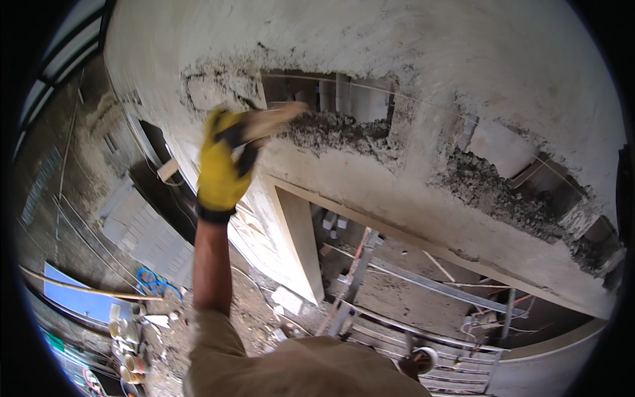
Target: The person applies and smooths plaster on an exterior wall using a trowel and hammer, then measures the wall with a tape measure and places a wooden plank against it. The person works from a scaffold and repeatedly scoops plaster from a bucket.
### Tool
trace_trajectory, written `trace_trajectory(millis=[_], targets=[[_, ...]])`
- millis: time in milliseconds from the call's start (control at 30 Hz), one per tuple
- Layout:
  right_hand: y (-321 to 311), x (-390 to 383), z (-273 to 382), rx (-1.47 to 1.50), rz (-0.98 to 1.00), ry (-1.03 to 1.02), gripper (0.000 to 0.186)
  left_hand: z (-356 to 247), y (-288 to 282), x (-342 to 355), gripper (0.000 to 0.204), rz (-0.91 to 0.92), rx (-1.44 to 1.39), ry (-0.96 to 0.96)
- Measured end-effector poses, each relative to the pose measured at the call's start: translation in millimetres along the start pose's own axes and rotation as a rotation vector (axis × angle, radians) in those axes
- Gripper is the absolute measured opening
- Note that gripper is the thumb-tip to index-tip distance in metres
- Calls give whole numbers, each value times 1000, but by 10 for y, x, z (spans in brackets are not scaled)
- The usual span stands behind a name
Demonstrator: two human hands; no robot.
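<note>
My left hand (226,159), in a yellow glove with black patches and a black cuff, is raised to the wall. Its fingers are closed on a flat tan piece (274,121) that looks like wood; motion blurs both. The piece is in front of the left end of a rough-edged opening (360,99) in the grey plastered wall (317,40). Crumbly mortar (337,132) lies along the opening's lower edge. Beside my body at the lower right is a small white-rimmed, dark brown shape (423,360). Whether my right hand is part of it, I cannot make out.
A thin string (423,100) runs across the wall past another broken opening (509,149). Below are a doorway frame (291,212) and metal scaffolding (436,291). Rubble, a blue sheet (79,294), a blue hose (155,283) and buckets (132,364) lie far below left.
</note>
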State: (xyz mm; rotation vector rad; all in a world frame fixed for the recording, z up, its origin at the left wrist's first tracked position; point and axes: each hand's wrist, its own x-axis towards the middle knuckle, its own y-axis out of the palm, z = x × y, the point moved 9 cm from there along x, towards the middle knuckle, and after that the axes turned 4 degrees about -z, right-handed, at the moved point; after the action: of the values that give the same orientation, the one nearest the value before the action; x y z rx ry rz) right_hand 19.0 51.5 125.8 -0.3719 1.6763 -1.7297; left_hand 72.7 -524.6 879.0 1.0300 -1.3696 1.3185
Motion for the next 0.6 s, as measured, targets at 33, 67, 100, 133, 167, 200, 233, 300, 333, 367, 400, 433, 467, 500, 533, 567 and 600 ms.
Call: trace_trajectory(millis=[33, 67, 100, 133, 167, 200, 233, 300, 333, 367, 400, 433, 467, 500, 533, 567, 600], targets=[[48, -85, -126, -14, -16, 33, 22, 264, -347, -235, 56, -229, -145, -162], [46, -152, -188, -20, -32, 52, 20, 633, -633, -509, 60, -483, -385, -331], [72, -191, -196, -28, -38, 44, 18, 834, -898, -618, 65, -649, -511, -458], [94, -221, -276, -50, -53, 51, 17, 929, -1018, -691, 71, -855, -677, -562], [159, -263, -270, -66, -64, 48, 15, 967, -892, -771, 74, -935, -476, -761], [272, -310, -315, -93, -79, 39, 13, 868, -709, -767, 78, -1013, -271, -962], [411, -287, -341, -124, -87, 0, 12, 826, -619, -756, 72, -1019, -152, -1035], [476, -226, -335, -106, -105, -12, 11, 583, -46, -585, 61, -912, -79, -1105], [360, -117, -320, -81, -99, 11, 11, 523, 268, -595, 57, -835, -115, -1135], [267, 19, -304, -56, -94, 16, 11, 636, 614, -519, 46, -785, -598, -757], [220, 91, -321, -33, -90, 55, 10, 425, 987, -366, 34, -569, -720, -696], [219, 172, -283, -17, -84, 64, 10, 385, 1149, -308, 29, -395, -478, -581], [254, 221, -240, 1, -76, 74, 10, 464, 1387, -301, 31, -464, -1071, -757], [279, 309, -188, 6, -77, 79, 10, 429, 1662, -244, 33, -507, -1678, -909], [354, 306, -165, 19, -102, 82, 10, 344, 1416, -17, 38, -359, -934, -670], [275, 327, -17, 28, -120, 50, 11, 203, 1128, 166, 42, -198, -175, -391], [132, 245, 41, 110, -177, 38, 10, 503, 1204, 146, 42, -133, -337, -470]])
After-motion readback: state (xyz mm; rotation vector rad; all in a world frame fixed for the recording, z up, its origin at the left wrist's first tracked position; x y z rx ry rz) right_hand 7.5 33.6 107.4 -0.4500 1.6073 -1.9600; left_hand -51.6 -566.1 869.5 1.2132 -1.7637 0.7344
